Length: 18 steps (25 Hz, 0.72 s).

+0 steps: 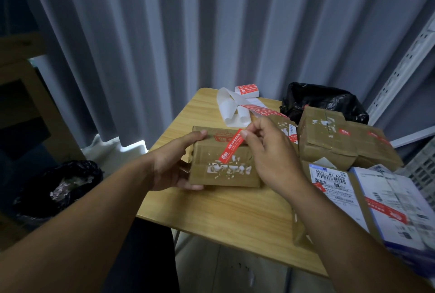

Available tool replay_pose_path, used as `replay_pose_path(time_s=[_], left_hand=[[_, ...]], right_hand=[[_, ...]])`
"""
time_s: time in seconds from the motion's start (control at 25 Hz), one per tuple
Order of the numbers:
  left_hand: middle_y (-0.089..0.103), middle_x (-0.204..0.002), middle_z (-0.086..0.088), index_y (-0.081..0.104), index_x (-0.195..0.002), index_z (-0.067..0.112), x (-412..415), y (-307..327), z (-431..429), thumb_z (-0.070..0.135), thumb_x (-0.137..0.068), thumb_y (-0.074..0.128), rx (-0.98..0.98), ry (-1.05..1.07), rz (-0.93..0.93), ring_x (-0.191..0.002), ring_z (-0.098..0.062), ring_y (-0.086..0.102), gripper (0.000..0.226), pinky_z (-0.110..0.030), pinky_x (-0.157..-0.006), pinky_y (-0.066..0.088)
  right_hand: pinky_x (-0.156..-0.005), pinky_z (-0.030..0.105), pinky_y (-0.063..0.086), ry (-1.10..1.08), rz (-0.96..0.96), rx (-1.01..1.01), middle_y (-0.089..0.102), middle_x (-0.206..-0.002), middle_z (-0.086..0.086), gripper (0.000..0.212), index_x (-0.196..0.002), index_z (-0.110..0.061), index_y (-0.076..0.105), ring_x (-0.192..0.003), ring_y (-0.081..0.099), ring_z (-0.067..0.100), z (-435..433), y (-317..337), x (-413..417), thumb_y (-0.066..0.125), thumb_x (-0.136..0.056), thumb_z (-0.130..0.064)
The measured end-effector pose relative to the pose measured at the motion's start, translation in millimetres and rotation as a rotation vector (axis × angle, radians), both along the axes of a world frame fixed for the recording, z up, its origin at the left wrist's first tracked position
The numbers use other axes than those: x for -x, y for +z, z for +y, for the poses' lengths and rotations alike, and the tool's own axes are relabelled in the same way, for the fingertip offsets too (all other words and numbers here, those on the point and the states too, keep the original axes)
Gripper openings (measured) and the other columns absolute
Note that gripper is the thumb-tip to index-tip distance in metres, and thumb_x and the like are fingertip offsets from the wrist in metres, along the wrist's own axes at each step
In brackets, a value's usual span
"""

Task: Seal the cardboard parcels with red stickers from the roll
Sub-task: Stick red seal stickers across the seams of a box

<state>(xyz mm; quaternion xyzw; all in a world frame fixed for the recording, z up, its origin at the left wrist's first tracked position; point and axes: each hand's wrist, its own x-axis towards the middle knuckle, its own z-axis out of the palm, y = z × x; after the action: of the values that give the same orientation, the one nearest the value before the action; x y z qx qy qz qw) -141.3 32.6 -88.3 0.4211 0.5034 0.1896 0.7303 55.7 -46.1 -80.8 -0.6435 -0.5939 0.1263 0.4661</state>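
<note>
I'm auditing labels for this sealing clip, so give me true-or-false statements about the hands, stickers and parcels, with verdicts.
1. The left hand grips the cardboard parcel. True.
2. The right hand holds nothing. False: it pinches a red sticker over that parcel.
3. The sticker roll sits at the table's far end. True.
4. No other parcel carries a red sticker. False: the parcels on the right show red stickers.

Grey pleated curtains (164,34) hung across the rear behind a light wooden table (223,217), with a perforated metal shelving upright (400,69) to the right, dark wooden furniture (21,76) to the left, and dim, cool light throughout.
</note>
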Motion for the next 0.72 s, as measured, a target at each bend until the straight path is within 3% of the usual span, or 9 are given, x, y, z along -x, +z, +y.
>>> replay_pose_path(time_s=[0.08,0.32,0.4,0.52,0.6,0.72], left_hand=[[0.057,-0.132,-0.024,0.043,-0.145,0.016,0.8,2.9,1.4,0.068,-0.065,0.081,0.030,-0.009,-0.017,-0.097,-0.040,0.074,0.103,-0.048,-0.067,0.062],[0.056,-0.131,-0.021,0.057,-0.130,0.009,-1.4,15.4,-2.4,0.069,-0.083,0.063,0.014,0.012,0.046,-0.106,-0.038,0.069,0.076,-0.045,-0.061,0.062],[0.056,-0.129,-0.020,0.058,-0.129,0.009,-1.6,14.5,-1.4,0.072,-0.085,0.057,-0.005,0.005,0.091,-0.108,-0.039,0.066,0.077,-0.045,-0.061,0.062],[0.060,-0.129,-0.018,0.058,-0.133,0.011,-4.1,9.5,-0.8,0.083,-0.084,0.043,-0.093,0.011,0.252,-0.108,-0.039,0.066,0.088,-0.049,-0.073,0.062],[0.056,-0.141,-0.009,0.053,-0.142,0.021,-6.2,7.0,0.4,0.087,-0.083,0.036,-0.261,0.048,0.309,-0.124,-0.033,0.058,0.090,-0.051,-0.090,0.055],[0.061,-0.133,0.004,0.056,-0.130,0.034,-6.2,11.3,-2.4,0.083,-0.073,0.059,-0.374,-0.030,0.138,-0.123,-0.020,0.056,0.075,-0.054,-0.099,0.049]], right_hand=[[-0.074,0.045,0.054,-0.001,-0.009,-0.031,0.070,-0.083,-0.005,0.016,-0.091,-0.020,0.053,-0.081,0.068,0.017,3.4,3.7,2.6,0.055,-0.100,-0.034],[-0.062,0.042,0.047,0.007,0.004,-0.064,0.058,-0.067,-0.006,0.018,-0.091,-0.019,0.050,-0.063,0.057,0.015,16.9,8.5,7.5,0.053,-0.102,-0.032],[-0.065,0.044,0.050,0.010,0.015,-0.052,0.064,-0.072,-0.002,0.017,-0.092,-0.020,0.049,-0.071,0.064,0.019,17.6,5.0,8.7,0.051,-0.102,-0.033],[-0.072,0.043,0.053,0.000,0.042,-0.037,0.071,-0.082,-0.002,0.017,-0.091,-0.022,0.050,-0.081,0.068,0.017,19.8,0.4,9.2,0.051,-0.103,-0.034],[-0.074,0.043,0.054,0.004,0.067,-0.038,0.072,-0.084,-0.003,0.016,-0.091,-0.022,0.051,-0.083,0.069,0.015,23.9,0.7,8.9,0.052,-0.103,-0.033],[-0.075,0.044,0.055,-0.008,0.087,-0.044,0.071,-0.085,-0.003,0.016,-0.091,-0.023,0.051,-0.084,0.069,0.015,29.0,1.5,8.0,0.051,-0.103,-0.033]])
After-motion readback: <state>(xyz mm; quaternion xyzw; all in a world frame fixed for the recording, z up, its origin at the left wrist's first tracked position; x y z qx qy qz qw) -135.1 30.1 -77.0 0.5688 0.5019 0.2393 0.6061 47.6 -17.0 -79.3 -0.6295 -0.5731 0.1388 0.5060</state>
